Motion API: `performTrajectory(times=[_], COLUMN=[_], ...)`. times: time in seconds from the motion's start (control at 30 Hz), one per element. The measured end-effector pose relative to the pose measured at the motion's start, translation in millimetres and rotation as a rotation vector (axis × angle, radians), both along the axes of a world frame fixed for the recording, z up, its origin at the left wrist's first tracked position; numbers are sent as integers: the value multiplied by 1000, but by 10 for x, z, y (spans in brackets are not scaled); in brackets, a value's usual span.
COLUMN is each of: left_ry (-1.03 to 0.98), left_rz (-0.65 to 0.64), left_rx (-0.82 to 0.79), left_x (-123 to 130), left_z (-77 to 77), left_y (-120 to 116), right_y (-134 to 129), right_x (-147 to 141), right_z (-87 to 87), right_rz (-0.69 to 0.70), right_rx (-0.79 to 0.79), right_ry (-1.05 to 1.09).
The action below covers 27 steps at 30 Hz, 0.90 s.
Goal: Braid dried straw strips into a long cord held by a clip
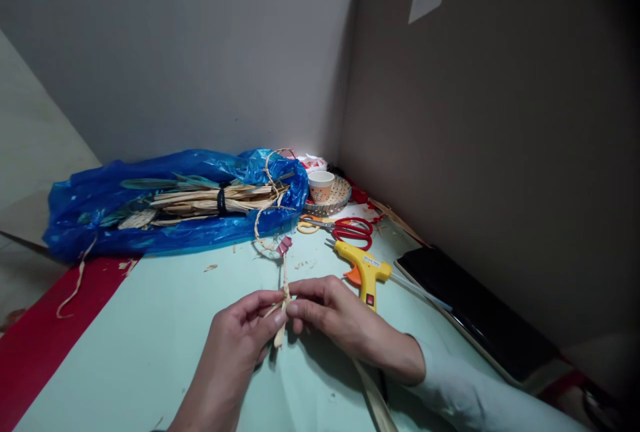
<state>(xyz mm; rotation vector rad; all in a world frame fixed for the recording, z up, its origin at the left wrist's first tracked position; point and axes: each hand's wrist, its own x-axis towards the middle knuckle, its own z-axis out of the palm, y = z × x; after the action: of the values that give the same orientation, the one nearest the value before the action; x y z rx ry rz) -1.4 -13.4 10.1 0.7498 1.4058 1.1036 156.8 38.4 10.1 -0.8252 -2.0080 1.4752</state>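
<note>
A braided cord of pale dried plant strips (286, 279) runs up from between my hands to a pink clip (285, 247), then curls back over the blue bag. My left hand (245, 329) pinches the strips from the left, thumb on top. From the right, my right hand (330, 309) pinches the same braid, its thumb and forefinger close to the left fingertips. A loose strip end points down toward me below the fingers. Another wide pale strip (373, 395) lies under my right forearm.
A blue plastic bag (120, 172) holds a tied bundle of dried strips (200, 204). Near the corner stand a paper cup (321, 187) and a woven basket (340, 199). Red-handled scissors (357, 232), a yellow glue gun (367, 269) and a black flat object (475, 312) lie to the right.
</note>
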Motion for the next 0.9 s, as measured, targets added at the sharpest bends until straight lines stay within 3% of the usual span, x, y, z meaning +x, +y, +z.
performTrajectory(times=[0.2, 0.33, 0.43, 0.67, 0.9], left_ry=[105, 184, 294, 590, 724], left_rz=[-63, -103, -98, -123, -165], left_rx=[56, 88, 123, 181, 201], left_x=[4, 3, 5, 27, -7], left_z=[-39, -59, -49, -11, 70], left_y=[-5, 7, 4, -72, -60], right_y=[-56, -131, -147, -85, -110], right_x=[23, -17, -28, -55, -79], right_z=[57, 76, 87, 43, 49], right_rz=[-109, -203, -214, -217, -297], right_rx=[308, 386, 379, 166, 197], right_ry=[-262, -389, -355, -196, -242])
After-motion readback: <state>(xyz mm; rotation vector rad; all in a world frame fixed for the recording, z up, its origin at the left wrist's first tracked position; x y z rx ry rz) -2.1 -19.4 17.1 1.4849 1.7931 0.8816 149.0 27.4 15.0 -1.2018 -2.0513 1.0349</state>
